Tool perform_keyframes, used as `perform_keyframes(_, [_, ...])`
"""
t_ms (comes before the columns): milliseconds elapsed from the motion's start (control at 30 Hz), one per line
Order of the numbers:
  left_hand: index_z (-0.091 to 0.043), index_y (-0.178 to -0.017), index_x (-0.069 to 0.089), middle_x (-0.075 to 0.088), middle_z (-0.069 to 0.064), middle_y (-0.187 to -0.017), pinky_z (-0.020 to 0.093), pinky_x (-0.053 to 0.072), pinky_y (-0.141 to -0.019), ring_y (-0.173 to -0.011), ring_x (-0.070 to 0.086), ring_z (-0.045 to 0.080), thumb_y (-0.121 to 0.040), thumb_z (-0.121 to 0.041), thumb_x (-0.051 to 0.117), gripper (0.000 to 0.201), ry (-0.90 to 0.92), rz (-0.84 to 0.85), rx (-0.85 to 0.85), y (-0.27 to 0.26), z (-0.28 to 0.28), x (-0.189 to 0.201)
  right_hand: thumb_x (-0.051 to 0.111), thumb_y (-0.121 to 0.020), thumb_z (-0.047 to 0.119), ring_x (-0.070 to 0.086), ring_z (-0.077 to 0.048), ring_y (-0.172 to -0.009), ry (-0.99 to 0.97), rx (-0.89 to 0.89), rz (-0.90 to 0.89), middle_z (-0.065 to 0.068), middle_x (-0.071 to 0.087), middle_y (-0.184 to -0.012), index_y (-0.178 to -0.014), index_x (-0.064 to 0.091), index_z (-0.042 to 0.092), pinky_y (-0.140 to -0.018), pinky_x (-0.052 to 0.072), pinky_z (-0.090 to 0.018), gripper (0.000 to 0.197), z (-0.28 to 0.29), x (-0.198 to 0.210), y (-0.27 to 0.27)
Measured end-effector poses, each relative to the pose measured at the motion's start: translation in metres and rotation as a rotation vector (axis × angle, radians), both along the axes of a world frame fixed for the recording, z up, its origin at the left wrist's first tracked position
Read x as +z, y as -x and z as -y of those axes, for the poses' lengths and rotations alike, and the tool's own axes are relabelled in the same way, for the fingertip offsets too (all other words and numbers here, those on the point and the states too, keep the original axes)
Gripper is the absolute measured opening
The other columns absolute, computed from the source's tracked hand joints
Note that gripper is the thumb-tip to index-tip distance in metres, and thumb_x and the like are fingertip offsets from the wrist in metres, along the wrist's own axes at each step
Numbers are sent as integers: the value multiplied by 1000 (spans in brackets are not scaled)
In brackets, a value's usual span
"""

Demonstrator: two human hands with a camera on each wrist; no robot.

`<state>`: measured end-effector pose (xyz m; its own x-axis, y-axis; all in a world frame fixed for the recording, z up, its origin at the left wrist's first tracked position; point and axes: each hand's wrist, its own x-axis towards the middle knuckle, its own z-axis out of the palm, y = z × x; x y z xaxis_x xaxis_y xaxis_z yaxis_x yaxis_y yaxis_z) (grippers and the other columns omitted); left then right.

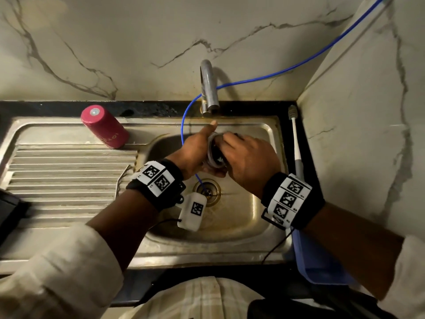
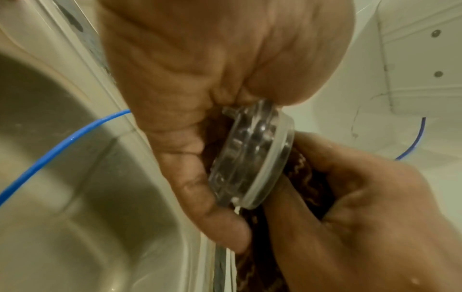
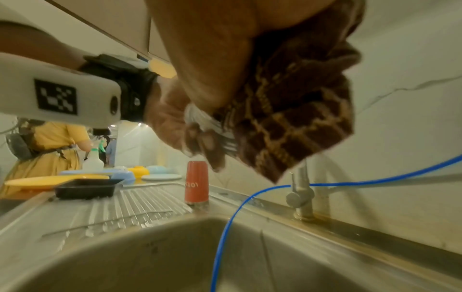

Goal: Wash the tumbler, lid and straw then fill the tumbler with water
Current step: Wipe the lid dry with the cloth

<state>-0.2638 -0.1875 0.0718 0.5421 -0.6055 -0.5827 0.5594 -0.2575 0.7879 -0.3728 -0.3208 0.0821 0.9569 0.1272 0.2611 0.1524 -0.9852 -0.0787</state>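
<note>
Clearly the lid (image 2: 250,158) sat at mid-frame over the sink (image 1: 241,217), on edge, the left hand (image 1: 193,150) curled round its rim while the right hand (image 1: 248,162) clutched a brown cloth (image 3: 295,118) against its face. Wet clear plastic held only by the rim would likely slip under hard rubbing and drop into the basin. A blue hose (image 1: 184,125) looped down just left of the hands toward the drain (image 1: 208,192); an elbow or wrist could snag it. The tap (image 1: 208,88) stood just above the hands, close enough to knock. At upper left the tumbler (image 1: 104,126) stood inverted on the drainboard (image 1: 69,180), with the straw (image 1: 122,178) lying nearer the basin edge. A brush (image 1: 295,139) lay at right.
</note>
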Motion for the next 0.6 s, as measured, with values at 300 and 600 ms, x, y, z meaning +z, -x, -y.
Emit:
perform_keyframes(300, [-28,-90,70,68,-1,-91,42,50,-88,-93,63,20,-97,-49,49,30,42,485,137,17,-4,-34,65,-86,35,72,-22,-77,-708,-347,-576,0,75,-81,-87,76,19,-78,61,-46,19,-1,1,-11])
perform_keyframes(600, [-1,-111,61,71,-8,-95,22,52,-85,-91,66,1,-109,-18,39,28,164,629,177,17,-24,-30,38,-111,25,64,-18,-53,-2081,-510,-736,-15,66,-83,-115,63,-9,-46,51,-25,42,-8,0,12])
